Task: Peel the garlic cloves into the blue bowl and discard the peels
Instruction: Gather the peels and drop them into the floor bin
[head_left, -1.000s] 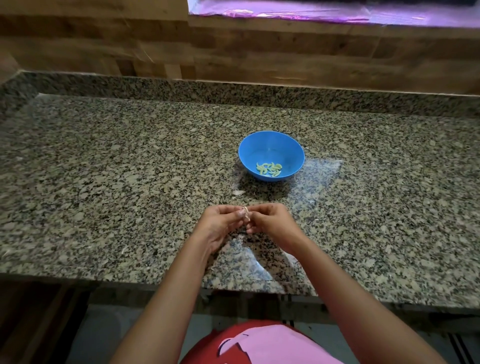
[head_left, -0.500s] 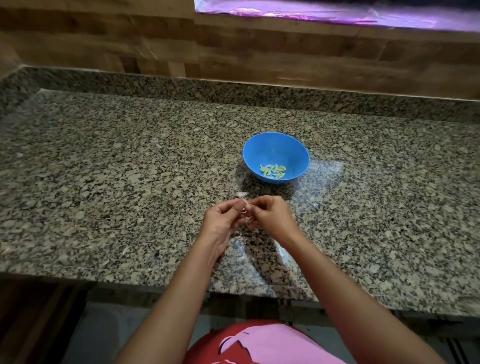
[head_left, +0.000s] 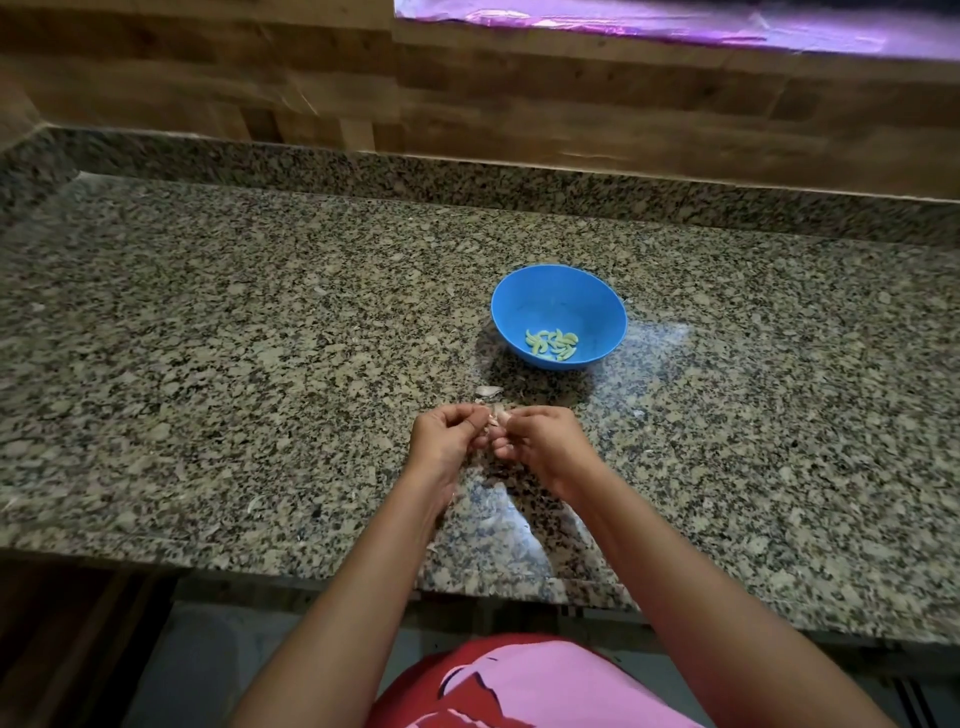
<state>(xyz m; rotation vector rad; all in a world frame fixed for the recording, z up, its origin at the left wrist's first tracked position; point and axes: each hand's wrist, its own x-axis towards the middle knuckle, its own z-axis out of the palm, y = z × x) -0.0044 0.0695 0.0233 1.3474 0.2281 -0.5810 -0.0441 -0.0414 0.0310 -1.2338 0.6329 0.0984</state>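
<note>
Your left hand (head_left: 449, 441) and right hand (head_left: 540, 441) stay pressed together on one clove (head_left: 496, 418), the fingers of both curled and pinching it at the tips. The clove is mostly hidden, so how much skin is off cannot be told. Since a second ago the pinch has barely shifted and nothing new has dropped, so this clove looks mid-peel. Just beyond the grip a loose peel (head_left: 488, 392) lies on the counter (head_left: 260, 338). Farther ahead and slightly right sits the bowl (head_left: 550, 296), with peeled cloves (head_left: 551, 344) heaped at its bottom. The peels are not yet discarded.
</note>
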